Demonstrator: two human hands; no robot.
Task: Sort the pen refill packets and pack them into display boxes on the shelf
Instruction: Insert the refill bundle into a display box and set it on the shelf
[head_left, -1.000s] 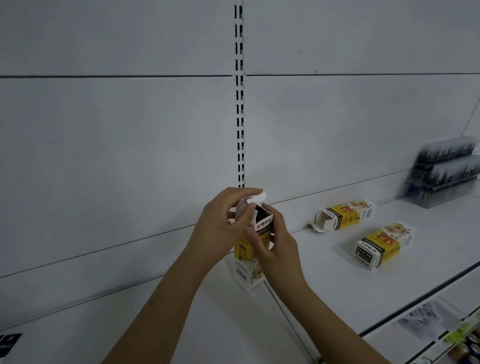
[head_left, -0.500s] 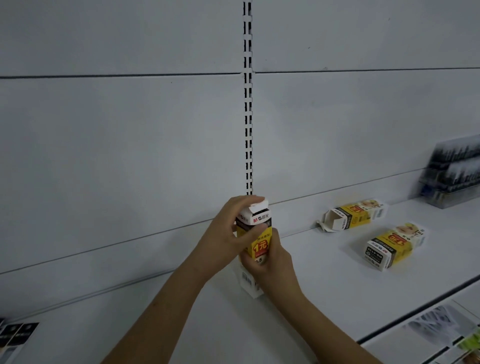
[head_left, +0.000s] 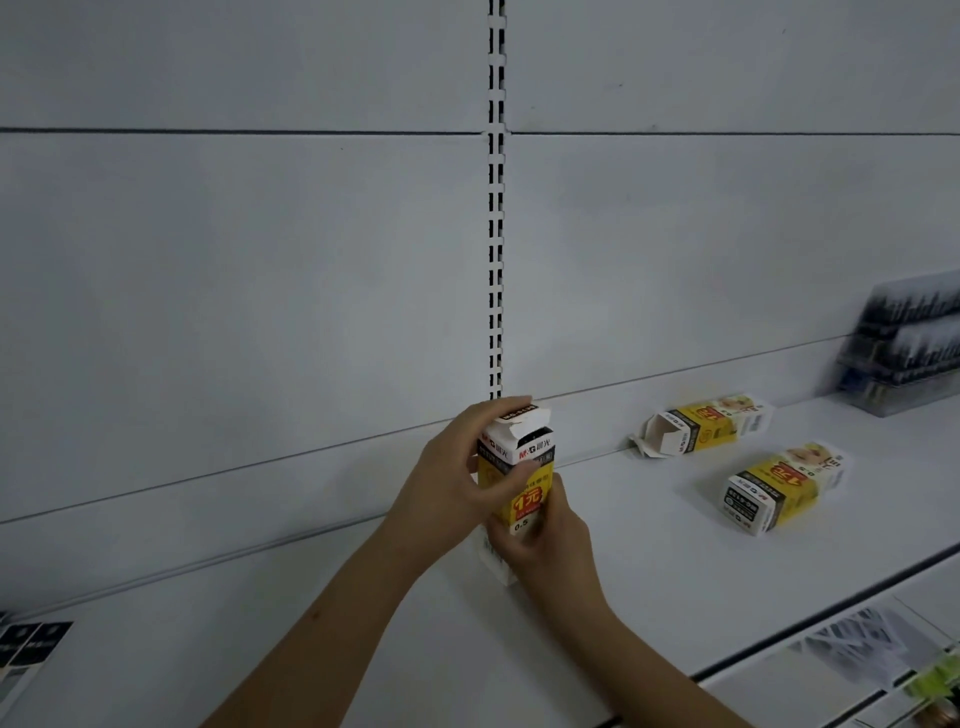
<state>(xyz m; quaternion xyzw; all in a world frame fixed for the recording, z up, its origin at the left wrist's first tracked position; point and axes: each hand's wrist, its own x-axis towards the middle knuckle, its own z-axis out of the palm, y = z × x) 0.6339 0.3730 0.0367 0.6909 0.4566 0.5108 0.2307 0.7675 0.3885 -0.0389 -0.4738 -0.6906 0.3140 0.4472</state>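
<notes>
An upright display box (head_left: 517, 467), yellow with a black-and-white top, is gripped by both hands above the white shelf (head_left: 649, 561), directly below the slotted upright (head_left: 496, 260) of the back panel. The fingers (head_left: 498, 408) of the left hand (head_left: 452, 478) are curled over the box's top edge, where the torn flap is partly raised; the thumb is pressed across the yellow front face. The right hand (head_left: 545, 540) is wrapped round the lower part of the box from the right, its fingers curled against the front and its thumb hidden behind the box. Both forearms are extended upward from the lower edge of the view and converge at the box. To the right of the held box, an opened box (head_left: 701, 423) is laid on its side near the back panel, and a closed box (head_left: 779, 486) is laid nearer the shelf's front edge. Farther right, a blurred clear display rack (head_left: 904, 348) is seen. Refill packets cannot be made out.
</notes>
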